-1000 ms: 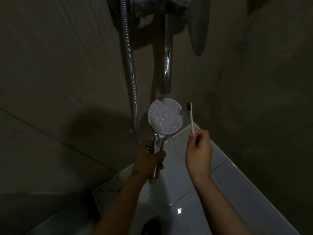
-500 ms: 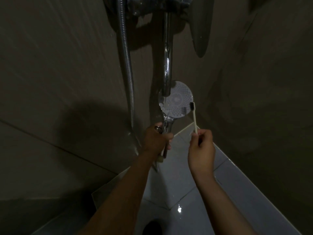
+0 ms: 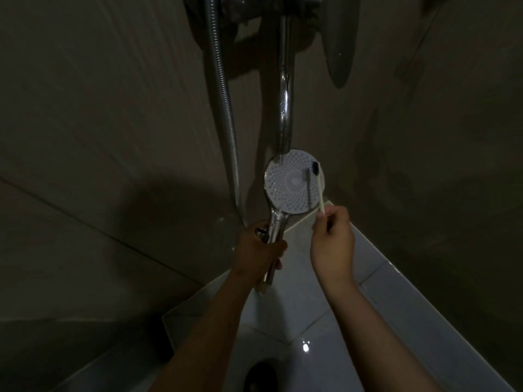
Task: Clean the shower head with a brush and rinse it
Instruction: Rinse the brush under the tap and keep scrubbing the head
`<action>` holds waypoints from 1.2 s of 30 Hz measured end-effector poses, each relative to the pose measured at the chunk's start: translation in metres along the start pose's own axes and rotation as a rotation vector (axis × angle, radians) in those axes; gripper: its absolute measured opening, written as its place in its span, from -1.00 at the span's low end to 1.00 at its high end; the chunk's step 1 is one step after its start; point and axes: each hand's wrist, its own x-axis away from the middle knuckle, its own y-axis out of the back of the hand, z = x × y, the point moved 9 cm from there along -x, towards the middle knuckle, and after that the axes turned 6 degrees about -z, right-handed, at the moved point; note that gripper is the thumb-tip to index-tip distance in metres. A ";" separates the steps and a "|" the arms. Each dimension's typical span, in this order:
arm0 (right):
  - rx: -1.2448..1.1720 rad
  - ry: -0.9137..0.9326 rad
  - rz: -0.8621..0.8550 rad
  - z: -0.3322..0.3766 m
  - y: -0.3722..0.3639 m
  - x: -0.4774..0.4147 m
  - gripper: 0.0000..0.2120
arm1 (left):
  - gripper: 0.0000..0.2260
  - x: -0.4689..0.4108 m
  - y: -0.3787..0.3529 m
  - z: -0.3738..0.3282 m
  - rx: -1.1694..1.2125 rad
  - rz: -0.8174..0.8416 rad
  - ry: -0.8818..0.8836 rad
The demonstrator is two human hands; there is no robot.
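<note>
The round shower head has a white dotted face turned toward me and a chrome handle. My left hand grips that handle from below. A white toothbrush with dark bristles lies against the right side of the face, casting a thin shadow on it. My right hand pinches the toothbrush's lower end. The head's top left edge sits just under the chrome spout.
A ribbed metal hose hangs down the dim tiled wall left of the spout. The mixer fitting is at the top edge. Pale glossy floor tiles lie below, with a dark drain near the bottom.
The shower head rose to the spout, then came slightly lower and tilted its face toward me. The toothbrush moved from beside the head onto its right side.
</note>
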 end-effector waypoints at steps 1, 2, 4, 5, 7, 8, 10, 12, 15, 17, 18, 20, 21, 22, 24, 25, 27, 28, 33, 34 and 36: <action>-0.004 0.003 0.009 0.001 -0.002 0.001 -0.92 | -0.72 0.002 0.002 0.000 0.001 -0.003 -0.008; -0.006 0.004 0.020 0.003 -0.004 0.002 -0.92 | -0.71 0.004 0.004 -0.001 0.005 -0.005 -0.014; -0.009 0.004 0.035 0.007 -0.006 0.004 -0.91 | -0.71 0.010 0.007 -0.003 0.005 0.000 -0.030; -0.014 0.002 0.036 0.008 -0.006 0.005 -0.91 | -0.72 0.013 0.007 -0.003 0.001 0.006 -0.032; -0.031 -0.002 0.036 0.011 -0.003 0.009 -0.91 | -0.74 0.019 0.008 -0.003 -0.009 0.015 -0.033; -0.038 -0.005 0.036 0.012 -0.002 0.011 -0.91 | -0.73 0.022 0.008 -0.004 -0.014 0.020 -0.034; -0.036 0.004 0.038 0.014 0.004 0.014 -0.91 | -0.72 0.029 0.006 -0.006 -0.033 0.034 -0.043; -0.026 0.021 0.037 0.018 0.014 0.017 -0.91 | -0.70 0.038 0.006 -0.011 -0.039 0.049 -0.050; -0.019 0.021 0.028 0.025 0.034 0.019 -0.91 | -0.69 0.051 0.005 -0.015 -0.057 0.071 -0.035; -0.019 0.020 0.006 0.034 0.051 0.018 -0.91 | -0.72 0.060 0.003 -0.022 -0.079 0.077 -0.036; -0.026 0.023 -0.005 0.039 0.060 0.016 -0.91 | -0.70 0.064 0.002 -0.027 -0.092 0.078 -0.046; -0.045 0.035 -0.029 0.053 0.075 0.013 -0.92 | -0.69 0.069 -0.002 -0.040 -0.116 0.088 -0.073; -0.056 0.042 -0.049 0.061 0.084 0.010 -0.92 | -0.72 0.072 -0.005 -0.050 -0.127 0.101 -0.095; -0.068 0.045 -0.068 0.069 0.093 0.007 -0.92 | -0.75 0.076 -0.008 -0.060 -0.134 0.115 -0.121; -0.096 0.054 -0.100 0.085 0.111 0.002 -0.92 | -0.82 0.082 -0.013 -0.081 -0.129 0.115 -0.171; -0.107 0.057 -0.109 0.092 0.118 0.000 -0.92 | -0.85 0.086 -0.015 -0.091 -0.117 0.112 -0.190; -0.136 0.066 -0.133 0.108 0.133 -0.003 -0.93 | -0.87 0.093 -0.023 -0.114 -0.094 0.137 -0.226; -0.147 0.071 -0.140 0.115 0.140 -0.004 -0.93 | -0.86 0.097 -0.028 -0.125 -0.084 0.153 -0.237; -0.183 0.104 -0.174 0.149 0.162 -0.009 -0.93 | -0.79 0.104 -0.042 -0.182 -0.086 0.138 -0.297; -0.191 0.107 -0.180 0.155 0.165 -0.010 -0.93 | -0.79 0.103 -0.045 -0.194 -0.095 0.133 -0.312; -0.201 0.119 -0.191 0.167 0.168 -0.010 -0.93 | -0.80 0.099 -0.051 -0.215 -0.106 0.131 -0.335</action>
